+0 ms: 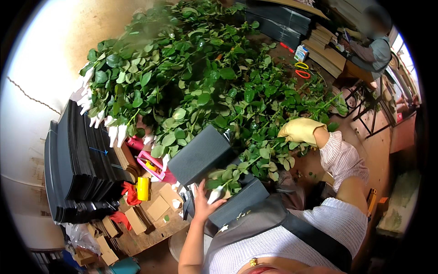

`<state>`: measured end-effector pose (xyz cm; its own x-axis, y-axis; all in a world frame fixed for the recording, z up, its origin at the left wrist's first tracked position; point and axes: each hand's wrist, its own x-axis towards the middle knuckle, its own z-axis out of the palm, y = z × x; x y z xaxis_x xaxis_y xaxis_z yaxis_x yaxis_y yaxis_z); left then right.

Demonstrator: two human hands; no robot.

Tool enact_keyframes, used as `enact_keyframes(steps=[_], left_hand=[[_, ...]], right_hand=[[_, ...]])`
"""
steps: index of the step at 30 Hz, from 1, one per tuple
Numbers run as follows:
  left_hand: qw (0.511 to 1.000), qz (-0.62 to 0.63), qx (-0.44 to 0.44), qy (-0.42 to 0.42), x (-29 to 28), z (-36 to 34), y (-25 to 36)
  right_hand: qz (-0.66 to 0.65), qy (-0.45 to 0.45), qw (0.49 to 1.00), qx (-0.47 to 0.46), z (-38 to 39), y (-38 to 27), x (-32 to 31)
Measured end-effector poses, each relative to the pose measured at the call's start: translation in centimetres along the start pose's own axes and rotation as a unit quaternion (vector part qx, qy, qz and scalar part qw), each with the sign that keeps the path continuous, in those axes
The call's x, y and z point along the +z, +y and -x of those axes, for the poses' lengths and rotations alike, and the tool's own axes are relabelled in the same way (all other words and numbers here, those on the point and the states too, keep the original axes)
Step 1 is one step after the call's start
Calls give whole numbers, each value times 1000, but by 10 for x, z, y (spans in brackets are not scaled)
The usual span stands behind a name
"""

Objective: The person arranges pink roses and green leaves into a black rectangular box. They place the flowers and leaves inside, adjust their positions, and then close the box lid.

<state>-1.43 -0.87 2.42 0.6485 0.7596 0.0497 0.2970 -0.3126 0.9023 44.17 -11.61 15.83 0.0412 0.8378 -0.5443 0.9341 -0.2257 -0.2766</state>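
You look down on a bench [150,237] heaped with a great pile of leafy green rose stems [200,77], their buds capped in white sleeves at the far left. Your left hand [204,201], bare, curls its fingers around the near end of a small bunch of stems [228,176], pinning them against a dark corrugated wrapping sheet [199,154] that folds around the bunch, seemingly so the leaves stay gathered while the wrap closes. Your right hand [301,130], in a pale yellow glove, likely against thorns, reaches out to the right side of the pile and rests on the foliage with its fingers bent down among the leaves; whether it grips a stem you cannot tell. A tall stack of the same dark sheets [77,164] stands at the left, near your working spot. Just beside it lie a pink tape dispenser [153,165], a yellow roll [143,188] and small cardboard pieces [157,208]. Far right, another person [374,50] sits at a separate table.
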Motion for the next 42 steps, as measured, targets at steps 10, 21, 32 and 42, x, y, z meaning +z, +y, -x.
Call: enact_keyframes(steps=[10, 21, 32, 42], left_hand=[[980, -168, 64, -84, -9, -4, -17], [969, -198, -27, -144, -16, -5, -2], [978, -169, 39, -116, -17, -11, -15], [981, -128, 27, -141, -28, -25, -11]], right_hand=[[138, 276, 948, -73, -140, -60, -31], [258, 399, 878, -66, -152, -76, -73], [-402, 493, 764, -108, 41, -75, -67], [10, 23, 991, -128, 23, -8, 5]])
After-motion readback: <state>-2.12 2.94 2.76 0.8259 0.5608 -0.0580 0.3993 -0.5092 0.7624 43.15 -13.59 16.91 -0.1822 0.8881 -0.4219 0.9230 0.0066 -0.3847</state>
